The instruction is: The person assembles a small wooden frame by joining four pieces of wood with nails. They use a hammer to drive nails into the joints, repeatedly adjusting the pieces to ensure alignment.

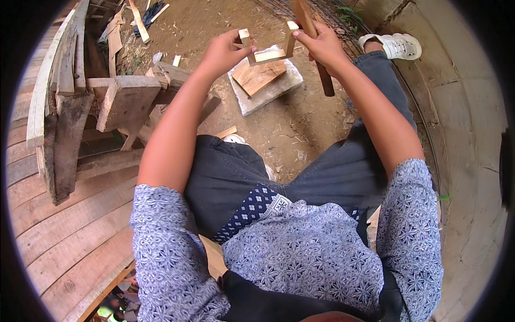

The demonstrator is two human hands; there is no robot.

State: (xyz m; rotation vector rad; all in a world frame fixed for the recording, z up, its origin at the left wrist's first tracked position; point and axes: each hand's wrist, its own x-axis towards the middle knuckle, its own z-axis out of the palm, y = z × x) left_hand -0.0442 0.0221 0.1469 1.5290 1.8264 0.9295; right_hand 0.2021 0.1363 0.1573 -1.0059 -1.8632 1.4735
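Note:
My left hand (225, 52) grips the left upright of a small U-shaped wooden frame (270, 55) made of pale wood pieces. The frame's right upright is pinched by my right hand (323, 47). A long brown wooden handle (325, 80) also lies in that hand, slanting past the fingers; its top end runs out of the picture, so I cannot tell what tool it is. Just below the frame, a brown wood block (259, 78) rests on a pale stone slab (276, 92) on the ground. The frame appears held above the block, between my knees.
Rough planks and beams (126, 102) are stacked at the left, close to my left forearm. A curved plank wall (456, 123) rises at the right. Wood scraps (140, 24) lie on the dirt floor (214, 16), and thin dark rods (351, 40) lie at the far right.

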